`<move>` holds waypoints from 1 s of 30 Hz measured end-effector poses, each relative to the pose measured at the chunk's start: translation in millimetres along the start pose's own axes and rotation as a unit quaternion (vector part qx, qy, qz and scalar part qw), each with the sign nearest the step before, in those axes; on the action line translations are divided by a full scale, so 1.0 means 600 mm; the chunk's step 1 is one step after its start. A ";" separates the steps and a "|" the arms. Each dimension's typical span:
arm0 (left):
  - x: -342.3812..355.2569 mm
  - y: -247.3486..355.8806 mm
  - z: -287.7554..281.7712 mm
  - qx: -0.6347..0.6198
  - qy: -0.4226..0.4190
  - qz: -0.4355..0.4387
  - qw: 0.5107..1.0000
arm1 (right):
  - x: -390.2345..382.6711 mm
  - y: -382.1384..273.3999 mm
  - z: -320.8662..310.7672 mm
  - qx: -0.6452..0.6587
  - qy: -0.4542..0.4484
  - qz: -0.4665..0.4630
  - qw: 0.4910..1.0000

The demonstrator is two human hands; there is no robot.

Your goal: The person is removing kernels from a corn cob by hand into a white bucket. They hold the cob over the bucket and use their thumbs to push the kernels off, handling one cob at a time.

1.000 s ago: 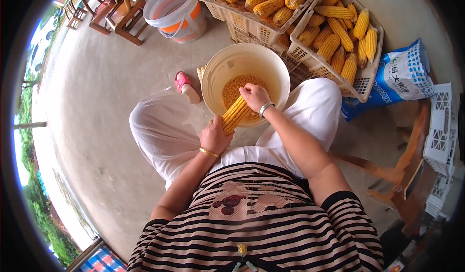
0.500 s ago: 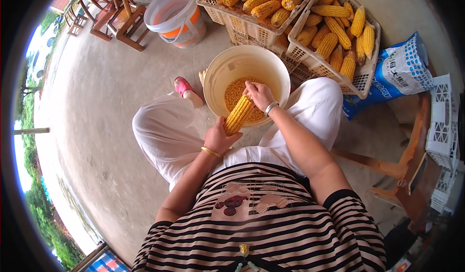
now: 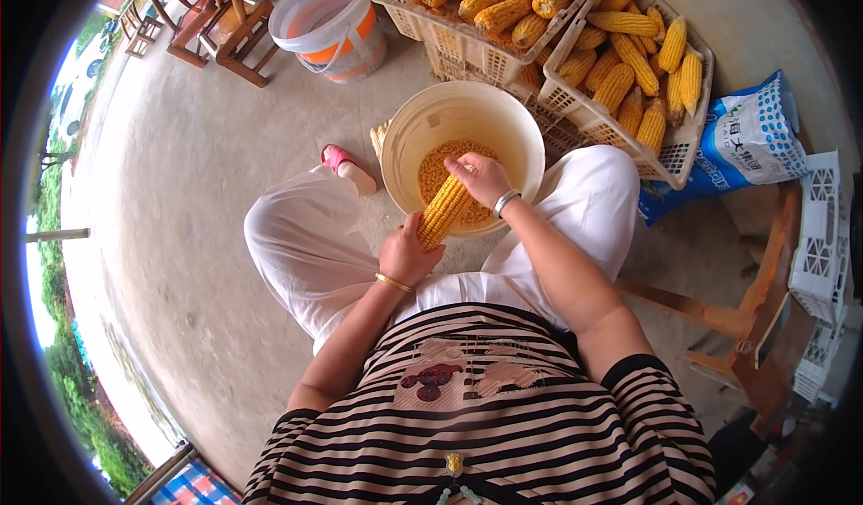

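Note:
A yellow corn cob (image 3: 443, 210) is held slantwise between my two hands, over the near rim of a pale bucket (image 3: 401, 137). My left hand (image 3: 410, 253) is wrapped round its lower end. At the upper end my right hand (image 3: 483, 180) is closed on the tip, with the fingers bent over the kernels. Loose corn kernels (image 3: 435, 162) cover the bottom of the bucket, partly hidden by the cob and my right hand. The bucket stands on the floor between my knees.
Crates of corn cobs (image 3: 629, 74) stand at the far right, beside a blue and white sack (image 3: 751, 141). A clear bucket with an orange band (image 3: 334, 42) is at the far left, near wooden chairs (image 3: 235, 33). A wooden frame (image 3: 764, 280) and white crates (image 3: 820, 235) are at right.
The view has shifted slightly. My hands remain on the same corn cob, and the right fingers have moved a little at its upper end.

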State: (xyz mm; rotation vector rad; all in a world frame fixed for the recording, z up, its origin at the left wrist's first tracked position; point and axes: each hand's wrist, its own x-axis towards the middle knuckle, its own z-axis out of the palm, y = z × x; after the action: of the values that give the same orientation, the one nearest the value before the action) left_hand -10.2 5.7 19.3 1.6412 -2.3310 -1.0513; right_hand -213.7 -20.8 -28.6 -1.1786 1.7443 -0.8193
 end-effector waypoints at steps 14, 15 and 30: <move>-0.007 -0.015 0.020 0.088 0.060 0.064 0.992 | 0.015 0.014 0.006 0.001 0.015 -0.002 1.000; -0.007 -0.014 0.020 0.093 0.055 0.064 0.992 | 0.016 0.014 0.003 0.022 0.003 0.007 1.000; -0.005 0.001 0.022 0.122 0.036 0.052 0.990 | 0.017 0.004 -0.007 -0.100 -0.029 0.032 0.994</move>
State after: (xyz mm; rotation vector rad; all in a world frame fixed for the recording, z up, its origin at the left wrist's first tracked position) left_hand -15.3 14.6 10.3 1.5807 -2.5506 -0.6979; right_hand -220.7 -29.5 -32.1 -1.2576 1.8382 -0.5775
